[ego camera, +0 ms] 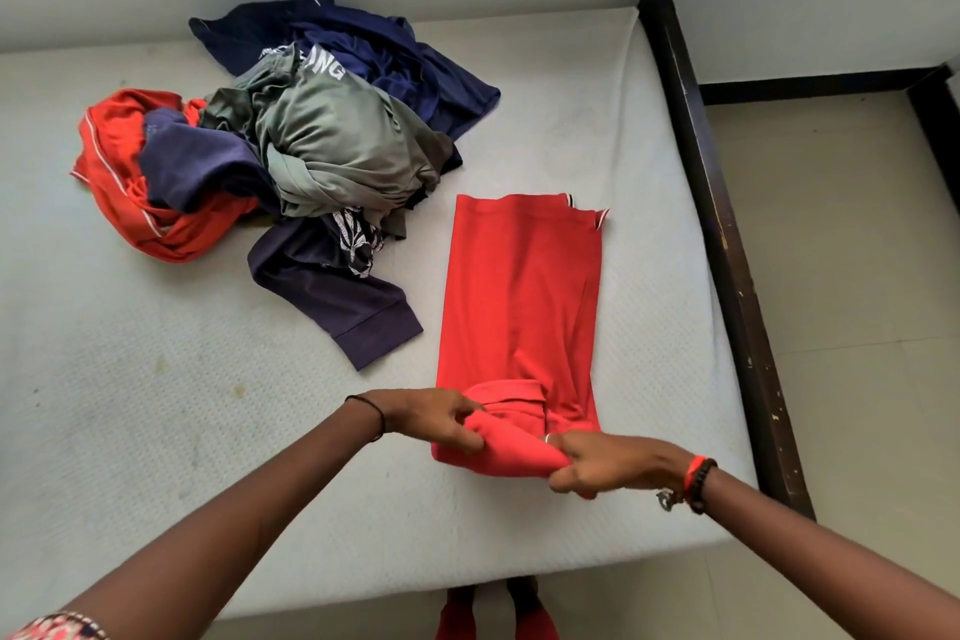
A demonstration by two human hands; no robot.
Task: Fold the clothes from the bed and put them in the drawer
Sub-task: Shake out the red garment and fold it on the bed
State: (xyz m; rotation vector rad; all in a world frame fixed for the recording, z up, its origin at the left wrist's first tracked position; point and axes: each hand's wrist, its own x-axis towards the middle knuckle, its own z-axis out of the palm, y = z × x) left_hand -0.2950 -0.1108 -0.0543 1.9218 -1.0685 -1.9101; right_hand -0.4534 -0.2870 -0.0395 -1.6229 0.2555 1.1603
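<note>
Two hands, left hand (436, 418) and right hand (608, 465), pinch one red shirt's (519, 286) near end; one unfolded pile (291, 140) lies far left on the bed (130, 405).

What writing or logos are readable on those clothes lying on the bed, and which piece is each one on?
"ANG": white capitals on the grey-green garment on top of the pile; a fold hides the start of the word.
Faint small print on the purple garment in the pile: too small to read.
Red shirt: no writing shows.
</note>
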